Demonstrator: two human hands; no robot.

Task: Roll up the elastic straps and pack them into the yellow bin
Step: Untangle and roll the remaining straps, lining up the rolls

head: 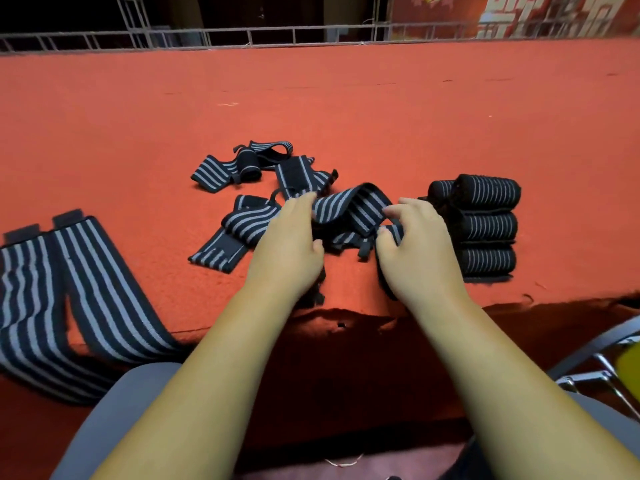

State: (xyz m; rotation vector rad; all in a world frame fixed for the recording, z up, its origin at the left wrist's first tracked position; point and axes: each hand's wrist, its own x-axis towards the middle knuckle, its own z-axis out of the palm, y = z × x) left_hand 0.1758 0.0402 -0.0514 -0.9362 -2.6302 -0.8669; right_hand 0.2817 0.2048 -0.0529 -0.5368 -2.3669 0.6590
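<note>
Near right edge, off the table: a sliver of what I take for the yellow bin (631,362). Left hand (289,247) grips one end of the loose strap (349,207); right hand (417,247) pinches the other. I'd flatten it first, then start a tight roll with edges aligned. Finished rolls (485,223) sit just beside the right hand, unrolled pile (225,171) beyond.
</note>
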